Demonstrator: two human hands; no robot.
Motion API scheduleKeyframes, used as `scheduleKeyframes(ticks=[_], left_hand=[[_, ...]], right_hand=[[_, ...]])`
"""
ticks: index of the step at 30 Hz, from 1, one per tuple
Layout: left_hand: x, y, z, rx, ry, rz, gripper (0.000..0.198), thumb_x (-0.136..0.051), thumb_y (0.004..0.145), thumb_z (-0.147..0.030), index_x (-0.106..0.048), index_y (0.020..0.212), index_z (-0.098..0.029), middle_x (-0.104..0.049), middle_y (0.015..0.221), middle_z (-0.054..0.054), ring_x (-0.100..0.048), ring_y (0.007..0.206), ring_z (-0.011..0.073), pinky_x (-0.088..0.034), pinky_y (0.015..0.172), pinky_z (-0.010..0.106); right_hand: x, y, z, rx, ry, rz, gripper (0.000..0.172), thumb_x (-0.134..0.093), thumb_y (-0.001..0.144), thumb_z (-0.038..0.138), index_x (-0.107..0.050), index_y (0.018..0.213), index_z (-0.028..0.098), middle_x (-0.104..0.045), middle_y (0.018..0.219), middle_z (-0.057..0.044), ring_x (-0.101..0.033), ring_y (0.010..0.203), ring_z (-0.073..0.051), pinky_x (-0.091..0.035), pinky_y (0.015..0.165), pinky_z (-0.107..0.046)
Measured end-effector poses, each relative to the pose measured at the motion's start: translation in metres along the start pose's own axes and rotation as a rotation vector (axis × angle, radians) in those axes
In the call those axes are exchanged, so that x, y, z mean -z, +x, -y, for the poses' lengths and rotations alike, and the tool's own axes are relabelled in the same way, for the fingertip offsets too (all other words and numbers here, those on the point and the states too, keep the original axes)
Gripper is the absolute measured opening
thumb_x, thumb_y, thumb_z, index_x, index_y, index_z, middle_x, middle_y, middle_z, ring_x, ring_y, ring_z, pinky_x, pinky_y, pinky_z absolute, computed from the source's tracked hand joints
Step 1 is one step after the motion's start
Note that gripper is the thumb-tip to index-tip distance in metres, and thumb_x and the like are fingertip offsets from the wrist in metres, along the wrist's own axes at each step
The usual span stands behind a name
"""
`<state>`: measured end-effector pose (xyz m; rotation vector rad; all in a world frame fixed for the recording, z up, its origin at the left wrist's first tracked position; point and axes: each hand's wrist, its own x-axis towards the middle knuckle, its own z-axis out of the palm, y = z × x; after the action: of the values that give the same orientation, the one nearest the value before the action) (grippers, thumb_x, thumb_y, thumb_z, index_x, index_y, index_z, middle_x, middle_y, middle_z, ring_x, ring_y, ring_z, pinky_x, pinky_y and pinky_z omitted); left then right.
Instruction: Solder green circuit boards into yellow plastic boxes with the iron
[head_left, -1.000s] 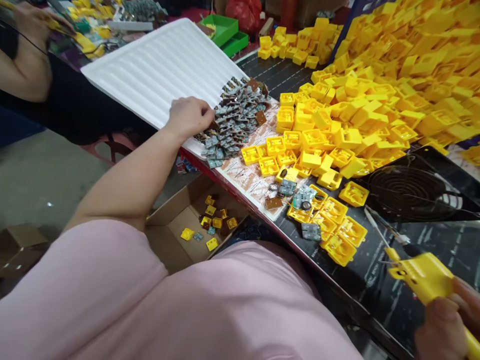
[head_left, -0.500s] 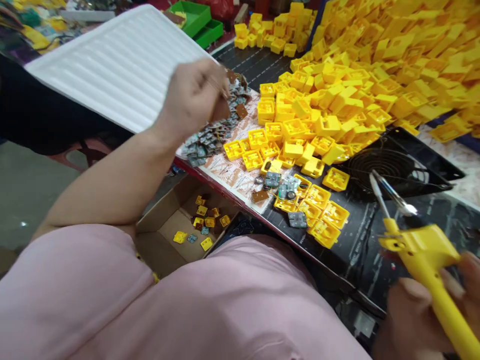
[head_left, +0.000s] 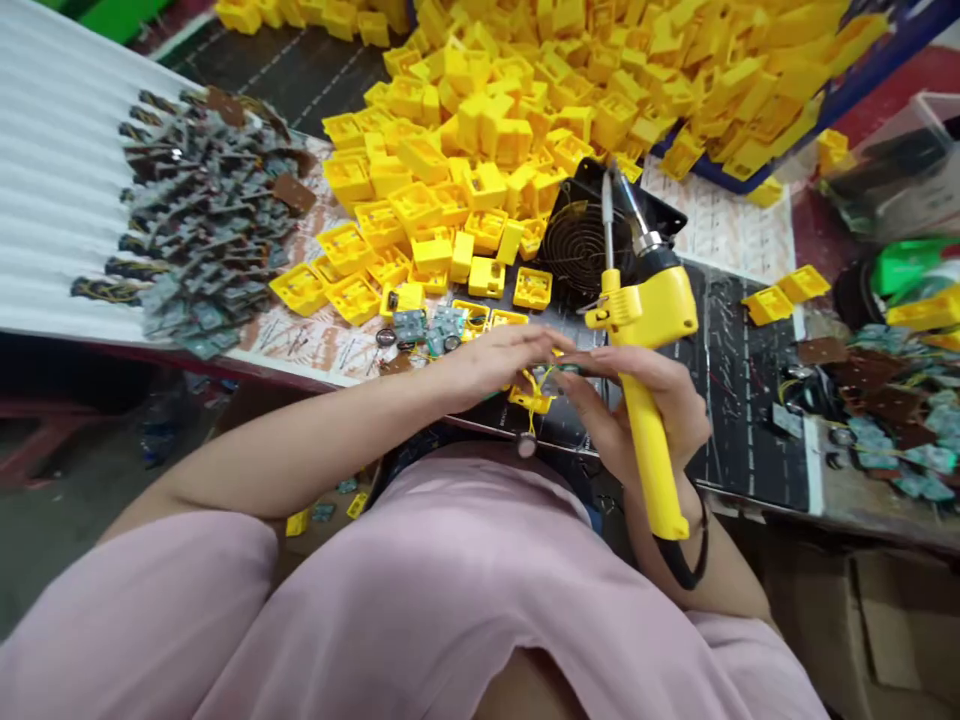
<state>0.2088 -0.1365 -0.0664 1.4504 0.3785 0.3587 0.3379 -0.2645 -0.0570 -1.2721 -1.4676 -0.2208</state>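
My right hand (head_left: 660, 400) is closed around a yellow soldering gun (head_left: 651, 440), whose metal tip points away from me. Its thumb and fingertips also pinch a small circuit board (head_left: 564, 368) with yellow wires. My left hand (head_left: 499, 360) meets it from the other side, fingers pressed together at the board; the fingertips are partly hidden. A small round part (head_left: 526, 445) dangles on the wires below a yellow plastic housing (head_left: 531, 400). Just beyond my left hand lie loose circuit boards (head_left: 442, 330) and several yellow housings.
A heap of yellow housings (head_left: 480, 120) spreads across the back, some in a blue crate (head_left: 757, 180). A black fan (head_left: 581, 240) lies behind the soldering gun. Circuit boards (head_left: 210, 210) are piled at left beside a white ridged sheet (head_left: 52, 150); more boards (head_left: 900, 430) lie at right.
My left hand has moved from the board pile to in front of me. My right hand brought the soldering gun in, and both hands now meet at a circuit board. The view has swung right.
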Motion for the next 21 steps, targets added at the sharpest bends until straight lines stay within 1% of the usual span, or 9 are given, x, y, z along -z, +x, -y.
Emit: scheduleKeyframes(ticks=[1, 2, 4, 7, 11, 14, 17, 19, 21], left_hand=[[0.005, -0.006, -0.002, -0.086, 0.075, -0.051, 0.042, -0.069, 0.094, -0.059, -0.080, 0.100, -0.019, -0.079, 0.098, 0.009, -0.075, 0.090, 0.0202, -0.063, 0.080, 0.032], [0.009, -0.012, -0.004, -0.167, 0.153, -0.097, 0.036, -0.069, 0.096, -0.052, -0.081, 0.108, -0.020, -0.080, 0.112, 0.010, -0.075, 0.104, 0.0219, -0.063, 0.093, 0.035], [0.012, -0.023, -0.008, -0.300, 0.310, -0.155, 0.030, -0.068, 0.099, -0.041, -0.081, 0.120, -0.024, -0.079, 0.127, 0.009, -0.073, 0.119, 0.0238, -0.058, 0.109, 0.039], [0.005, -0.030, -0.008, -0.410, 0.352, -0.186, 0.028, -0.070, 0.099, -0.035, -0.081, 0.123, -0.027, -0.080, 0.128, 0.008, -0.073, 0.121, 0.0234, -0.058, 0.110, 0.038], [-0.013, -0.021, 0.001, -0.462, 0.238, -0.284, 0.023, -0.073, 0.099, -0.043, -0.085, 0.107, -0.025, -0.083, 0.108, 0.008, -0.078, 0.102, 0.0192, -0.063, 0.094, 0.032], [-0.021, -0.014, 0.008, -0.420, 0.159, -0.302, 0.028, -0.080, 0.093, -0.051, -0.084, 0.089, -0.023, -0.081, 0.097, 0.007, -0.076, 0.094, 0.0179, -0.062, 0.090, 0.031], [-0.023, -0.011, 0.009, -0.237, -0.039, -0.274, 0.040, -0.087, 0.083, -0.061, -0.079, 0.080, -0.022, -0.079, 0.091, 0.005, -0.075, 0.092, 0.0183, -0.062, 0.089, 0.032], [-0.018, -0.010, 0.004, -0.092, -0.173, -0.253, 0.046, -0.090, 0.077, -0.065, -0.076, 0.080, -0.021, -0.079, 0.088, 0.004, -0.075, 0.087, 0.0176, -0.063, 0.085, 0.031], [-0.005, -0.007, -0.007, 0.004, -0.171, -0.240, 0.047, -0.089, 0.077, -0.065, -0.074, 0.083, -0.021, -0.078, 0.088, 0.003, -0.073, 0.078, 0.0159, -0.063, 0.078, 0.030]], right_hand=[[0.001, -0.003, 0.000, -0.032, -0.015, -0.021, 0.037, -0.084, 0.088, 0.014, -0.067, 0.118, 0.027, -0.080, 0.099, 0.003, -0.080, 0.079, -0.014, -0.069, 0.077, -0.021], [0.001, -0.006, 0.000, -0.060, -0.026, -0.028, 0.035, -0.083, 0.089, 0.015, -0.066, 0.117, 0.028, -0.079, 0.098, 0.003, -0.080, 0.075, -0.014, -0.069, 0.074, -0.021], [0.002, -0.010, -0.001, -0.105, -0.034, -0.018, 0.032, -0.081, 0.092, 0.017, -0.065, 0.117, 0.029, -0.078, 0.098, 0.004, -0.080, 0.074, -0.014, -0.069, 0.072, -0.022], [-0.001, -0.013, -0.002, -0.113, -0.027, -0.008, 0.037, -0.080, 0.092, 0.016, -0.062, 0.121, 0.029, -0.078, 0.102, 0.003, -0.080, 0.077, -0.015, -0.070, 0.075, -0.024], [-0.007, -0.015, -0.001, -0.087, -0.034, -0.015, 0.040, -0.079, 0.091, 0.014, -0.062, 0.125, 0.028, -0.078, 0.103, 0.002, -0.079, 0.078, -0.014, -0.068, 0.072, -0.022], [-0.011, -0.022, -0.004, -0.069, -0.059, -0.019, 0.044, -0.079, 0.092, 0.015, -0.061, 0.129, 0.029, -0.079, 0.104, 0.003, -0.079, 0.078, -0.013, -0.068, 0.072, -0.021], [-0.013, -0.030, -0.010, -0.022, -0.060, -0.016, 0.049, -0.079, 0.093, 0.016, -0.059, 0.135, 0.031, -0.080, 0.108, 0.002, -0.081, 0.082, -0.015, -0.069, 0.078, -0.023], [-0.008, -0.033, -0.014, -0.003, -0.071, -0.005, 0.049, -0.081, 0.093, 0.020, -0.060, 0.135, 0.031, -0.081, 0.107, 0.002, -0.082, 0.084, -0.018, -0.070, 0.079, -0.027], [0.004, -0.035, -0.018, -0.013, -0.097, 0.001, 0.045, -0.085, 0.091, 0.025, -0.064, 0.131, 0.031, -0.082, 0.103, 0.001, -0.082, 0.084, -0.020, -0.071, 0.076, -0.031]])
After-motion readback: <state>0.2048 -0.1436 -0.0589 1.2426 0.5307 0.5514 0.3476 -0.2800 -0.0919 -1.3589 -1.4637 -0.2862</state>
